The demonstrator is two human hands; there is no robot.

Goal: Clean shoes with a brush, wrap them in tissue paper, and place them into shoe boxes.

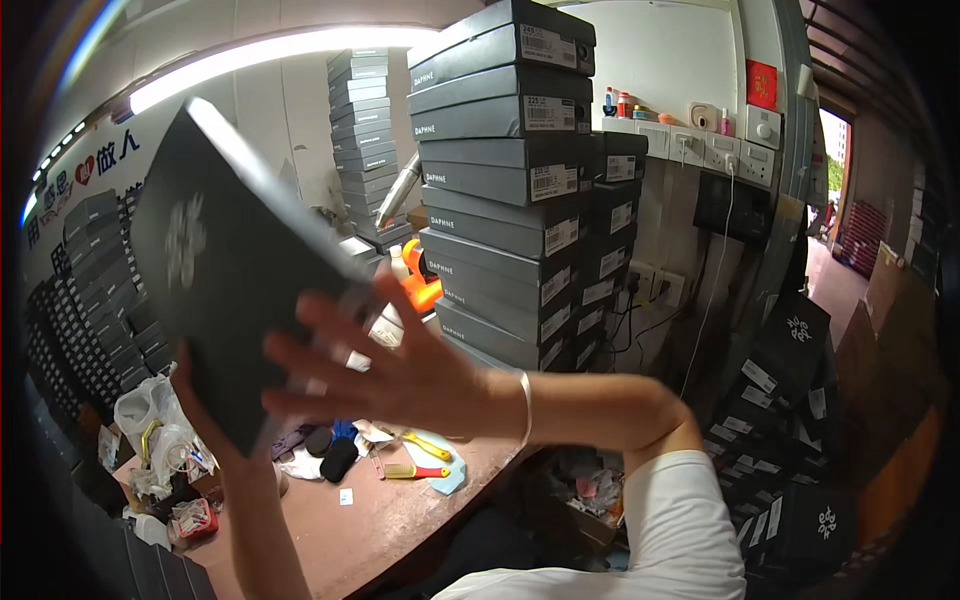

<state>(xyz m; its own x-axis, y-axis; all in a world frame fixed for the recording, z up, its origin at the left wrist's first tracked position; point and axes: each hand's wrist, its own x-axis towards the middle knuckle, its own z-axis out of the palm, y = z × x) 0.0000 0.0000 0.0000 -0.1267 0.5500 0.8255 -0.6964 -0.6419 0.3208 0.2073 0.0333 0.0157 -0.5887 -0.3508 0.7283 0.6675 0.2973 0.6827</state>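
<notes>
A dark grey shoe box (222, 260) with a pale printed emblem is raised and tilted in front of me, one edge catching the light. My left hand (207, 425) grips it from below at its lower end, with the thumb along its left edge. Across the lower right of the box is my right hand (390, 375), fingers spread and slightly blurred. Whether those fingers touch the box I cannot tell. Below the hands, on the pinkish worktable (320, 540), lie a red-and-yellow brush (417, 472), a yellow-handled tool (428, 446) and a black pad-like item (339, 459).
A tall stack of grey shoe boxes (500, 215) stands close beyond my right forearm. More stacked boxes (360, 130) rise behind it, and others (100, 270) line the left wall. Plastic bags (160, 430) crowd the table's left side. Dark boxes (790, 400) are piled at the right.
</notes>
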